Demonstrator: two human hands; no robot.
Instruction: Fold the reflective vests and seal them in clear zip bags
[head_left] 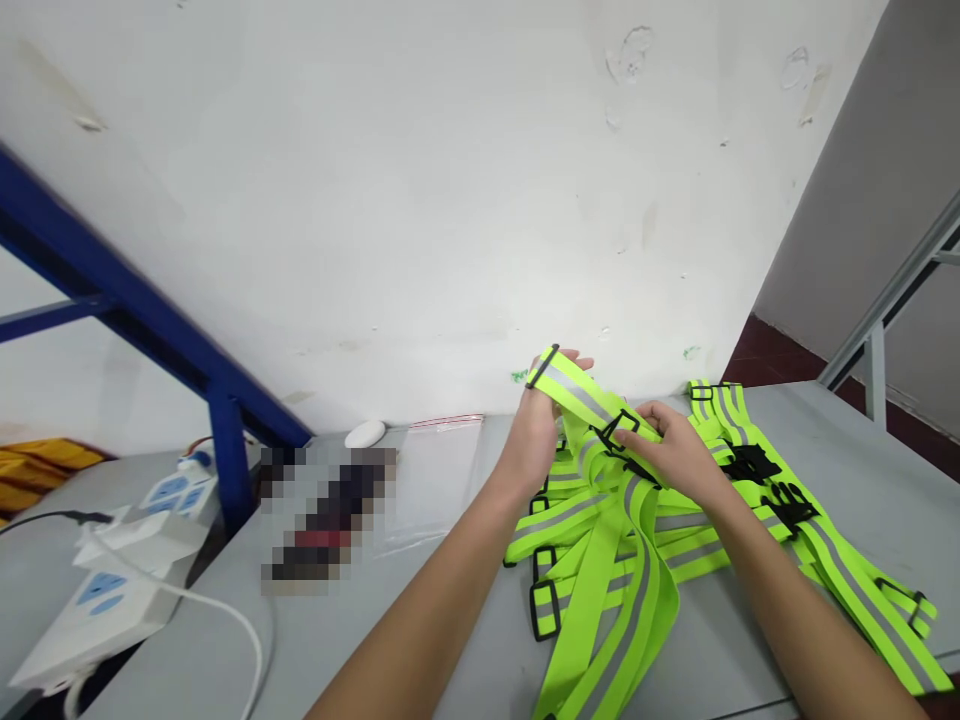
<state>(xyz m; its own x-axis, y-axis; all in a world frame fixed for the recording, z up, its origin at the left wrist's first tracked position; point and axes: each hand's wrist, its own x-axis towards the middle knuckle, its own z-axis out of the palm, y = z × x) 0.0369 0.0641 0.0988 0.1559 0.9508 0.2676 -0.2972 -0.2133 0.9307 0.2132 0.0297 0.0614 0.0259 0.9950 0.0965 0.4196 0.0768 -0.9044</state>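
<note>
Fluorescent yellow-green reflective straps [637, 580] with a silver stripe and black buckles lie in a loose heap on the grey table [330, 650]. My left hand [536, 430] is closed round one raised strap end, with a black slider [541, 367] at its tip; some of its fingers are behind the strap. My right hand [671, 445] pinches the same strap at a black buckle [621, 430], thumb on top. From both hands the strap hangs in loops over the heap. Black clips [787, 508] lie right of my right hand.
A clear zip bag [439, 470] and a white oval object [365, 434] lie left of my hands, near a pixelated patch. Farther left are white power strips [142, 560], a cable [225, 610] and a blue metal frame [232, 460]. A white wall [450, 200] rises behind the table.
</note>
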